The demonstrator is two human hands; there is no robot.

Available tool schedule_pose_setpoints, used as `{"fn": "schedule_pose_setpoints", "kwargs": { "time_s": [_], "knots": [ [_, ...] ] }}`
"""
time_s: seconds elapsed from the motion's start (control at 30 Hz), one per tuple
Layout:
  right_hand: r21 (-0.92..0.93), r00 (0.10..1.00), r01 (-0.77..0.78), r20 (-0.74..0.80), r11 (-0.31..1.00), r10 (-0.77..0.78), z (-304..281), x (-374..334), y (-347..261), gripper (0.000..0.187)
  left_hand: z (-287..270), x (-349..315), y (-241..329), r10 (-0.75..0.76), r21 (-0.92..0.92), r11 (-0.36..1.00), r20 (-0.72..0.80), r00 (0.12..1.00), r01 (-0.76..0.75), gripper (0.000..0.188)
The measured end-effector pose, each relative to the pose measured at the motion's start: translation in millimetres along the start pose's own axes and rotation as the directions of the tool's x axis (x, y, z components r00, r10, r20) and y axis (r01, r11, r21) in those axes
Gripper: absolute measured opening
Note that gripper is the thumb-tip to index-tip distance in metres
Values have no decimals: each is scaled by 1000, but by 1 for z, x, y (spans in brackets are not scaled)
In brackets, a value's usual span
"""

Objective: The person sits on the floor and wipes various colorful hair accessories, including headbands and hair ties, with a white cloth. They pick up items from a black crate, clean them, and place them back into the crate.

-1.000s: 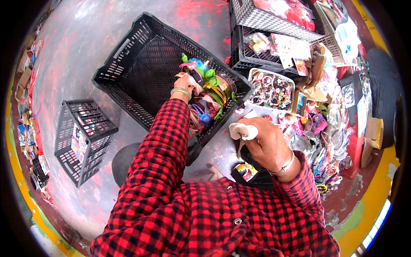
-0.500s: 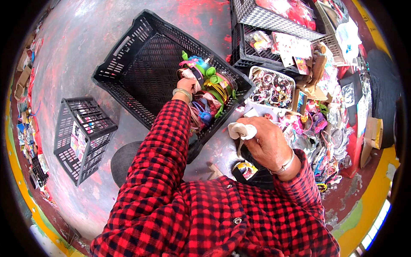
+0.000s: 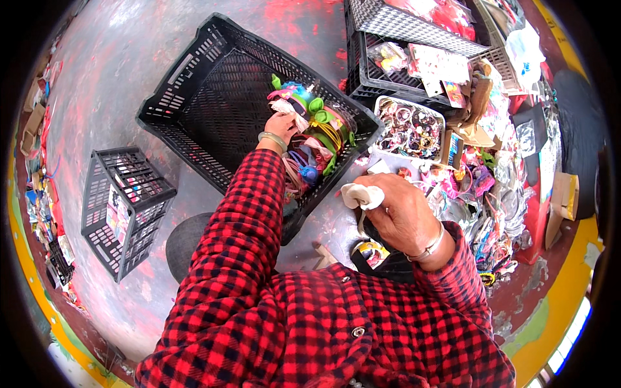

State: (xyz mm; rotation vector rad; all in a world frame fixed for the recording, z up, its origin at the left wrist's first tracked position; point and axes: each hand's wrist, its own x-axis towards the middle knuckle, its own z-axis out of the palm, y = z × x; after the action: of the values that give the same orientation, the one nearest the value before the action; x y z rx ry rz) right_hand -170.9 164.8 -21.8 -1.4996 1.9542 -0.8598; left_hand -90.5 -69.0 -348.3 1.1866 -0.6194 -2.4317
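My left hand [image 3: 282, 125] reaches into the large black plastic crate [image 3: 171, 97]. Its fingers are closed on a pale pink bow headband [image 3: 299, 118] at the edge of a heap of colourful headbands [image 3: 323, 145]. Green, blue and pink bows show in that heap, along the crate's right side. Outside the crate, my right hand [image 3: 406, 210] pinches a white bow-like hair piece [image 3: 362, 196]. A pale band hangs below it, partly hidden by the hand.
A smaller black crate [image 3: 126, 207] stands on the floor at left. To the right are a white basket of hair ties [image 3: 411, 129], stacked crates [image 3: 420, 26], and a pile of bagged accessories [image 3: 488, 213]. An open cardboard box [image 3: 563, 204] lies farther right.
My left hand has shifted slightly away from me and turned, and the pale pink bow headband shows more plainly at its fingers. My right hand stays nearly in place with the white hair piece.
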Motion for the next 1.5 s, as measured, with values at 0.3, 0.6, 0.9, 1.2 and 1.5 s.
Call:
{"fn": "schedule_pose_setpoints", "kwargs": {
  "time_s": [0.3, 0.6, 0.9, 1.2, 1.5],
  "knots": [
    [21, 1000, -26, 6, 999, 26, 0, 0, -1, 25, -11, 0, -1, -85, 122, 990, 110, 990, 72, 26],
    [-95, 1000, -19, -2, 995, 18, 5, -4, -1, 20, -16, -15, 4, -96, 468, 872, -119, 988, 141, 30],
    [230, 996, 49, -79, 972, -32, -17, -28, -36, 30, -90, 32, 16, 208, 961, -242, -83, 975, 134, 34],
    [706, 655, 127, -587, 697, 476, -120, -215, 116, 31, 40, -67, 38, 148, 558, 830, -255, 956, 20, 27],
    [968, -10, 63, -243, 243, 970, 33, -442, 305, 18, 122, -220, 72, 146, 542, 797, 251, 957, -264, 18]
  ]
}}
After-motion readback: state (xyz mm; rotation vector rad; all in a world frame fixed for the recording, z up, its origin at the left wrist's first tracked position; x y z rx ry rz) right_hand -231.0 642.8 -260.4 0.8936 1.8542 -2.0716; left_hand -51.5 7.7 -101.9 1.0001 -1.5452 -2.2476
